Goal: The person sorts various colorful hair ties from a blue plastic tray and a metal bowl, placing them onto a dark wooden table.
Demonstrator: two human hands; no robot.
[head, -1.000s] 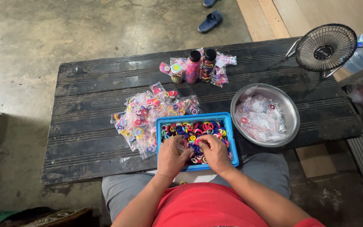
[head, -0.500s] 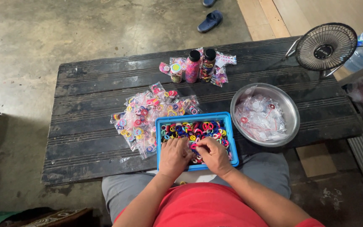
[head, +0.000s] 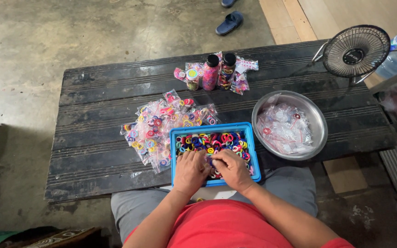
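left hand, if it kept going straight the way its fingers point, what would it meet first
Probably the loose coloured hair ties just ahead of the left hand inside the blue tray, then the tray's far wall; depth is unclear.

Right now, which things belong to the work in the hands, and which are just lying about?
In use:
left hand
right hand
blue tray of coloured hair ties
filled clear bags
steel bowl of empty clear bags

Lying about:
small fan
two black-capped bottles
blue slipper
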